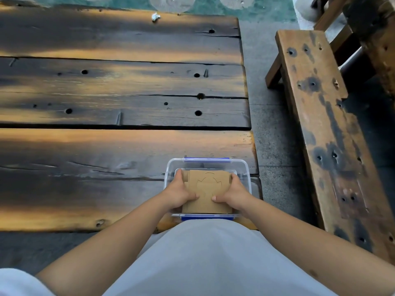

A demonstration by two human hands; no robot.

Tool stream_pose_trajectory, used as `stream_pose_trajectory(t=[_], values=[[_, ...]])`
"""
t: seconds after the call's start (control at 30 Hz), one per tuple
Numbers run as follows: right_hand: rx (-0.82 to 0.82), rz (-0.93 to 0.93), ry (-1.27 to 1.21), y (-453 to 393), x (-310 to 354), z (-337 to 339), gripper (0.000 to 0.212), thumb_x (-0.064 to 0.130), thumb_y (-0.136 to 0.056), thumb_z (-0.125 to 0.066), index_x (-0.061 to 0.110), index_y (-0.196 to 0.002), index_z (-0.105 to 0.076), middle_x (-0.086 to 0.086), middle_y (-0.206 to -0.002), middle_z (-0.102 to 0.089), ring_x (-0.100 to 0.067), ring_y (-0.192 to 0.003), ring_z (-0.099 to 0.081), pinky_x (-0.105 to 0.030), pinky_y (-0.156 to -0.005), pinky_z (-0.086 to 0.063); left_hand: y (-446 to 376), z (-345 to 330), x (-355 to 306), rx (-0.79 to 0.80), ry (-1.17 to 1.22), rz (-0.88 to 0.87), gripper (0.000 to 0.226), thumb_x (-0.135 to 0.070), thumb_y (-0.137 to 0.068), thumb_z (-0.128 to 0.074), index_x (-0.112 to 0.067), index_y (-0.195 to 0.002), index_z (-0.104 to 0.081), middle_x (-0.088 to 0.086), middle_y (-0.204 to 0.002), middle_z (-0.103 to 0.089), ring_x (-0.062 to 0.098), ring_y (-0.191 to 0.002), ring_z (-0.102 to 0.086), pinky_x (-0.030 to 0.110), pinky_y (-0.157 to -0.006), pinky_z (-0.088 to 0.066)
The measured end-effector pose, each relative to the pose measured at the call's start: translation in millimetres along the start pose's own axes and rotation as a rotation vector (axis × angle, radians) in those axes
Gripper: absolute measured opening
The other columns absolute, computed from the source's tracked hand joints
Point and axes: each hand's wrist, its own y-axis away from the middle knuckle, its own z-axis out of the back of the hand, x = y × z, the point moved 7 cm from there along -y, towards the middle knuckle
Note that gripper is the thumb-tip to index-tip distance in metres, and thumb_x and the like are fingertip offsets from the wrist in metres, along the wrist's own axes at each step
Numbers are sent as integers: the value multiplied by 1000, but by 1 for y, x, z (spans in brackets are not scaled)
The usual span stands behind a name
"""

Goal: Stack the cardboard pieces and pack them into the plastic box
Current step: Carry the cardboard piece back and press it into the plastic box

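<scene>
A clear plastic box (242,165) with blue clips stands at the near right corner of the wooden table. Inside its opening sits a stack of brown cardboard pieces (207,189) with curved cut lines on the top sheet. My left hand (179,193) grips the stack's left edge, thumb on top. My right hand (233,194) grips the right edge the same way. Both hands are partly inside the box, and the stack's underside is hidden.
The dark, scorched plank table (119,107) stretches away to the left and far side. A crumpled white scrap (155,17) lies near its far edge. A wooden bench (324,124) stands to the right across a strip of grey floor.
</scene>
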Motion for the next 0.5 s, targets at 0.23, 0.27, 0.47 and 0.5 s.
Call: stream_pose_trajectory(t=[0.23,0.27,0.47,0.5], values=[[46,3,-40,-1,-1,1,114,27,-61,-90,26,-148,-16,0,-130,-49,-23,-114,-52,-37,-95,-48,-2,3,0,31,7,-38,88,-31,-70,-81,-32,-136,-22,0,-119,-57,20,-100,-60,33,-79,-54],[44,15,-36,-1,-1,1,112,27,-62,-90,26,-147,-18,2,-127,-50,-23,-114,-53,-39,-97,-48,-2,3,0,38,9,-43,82,-30,-71,-80,-31,-132,-26,0,-119,-59,21,-100,-61,34,-80,-55],[100,94,-86,-3,-2,-2,93,21,-61,-91,24,-138,-39,4,-121,-61,-16,-104,-62,-38,-91,-54,-2,2,-2,146,64,-28,55,-27,-75,-79,-32,-118,-45,-5,-111,-63,19,-101,-63,41,-90,-54],[109,105,-78,-3,-2,-2,91,22,-61,-91,25,-137,-40,5,-119,-62,-15,-103,-63,-36,-89,-55,-1,0,-3,178,102,-14,53,-26,-76,-78,-31,-117,-47,-5,-112,-64,19,-101,-64,41,-90,-54]])
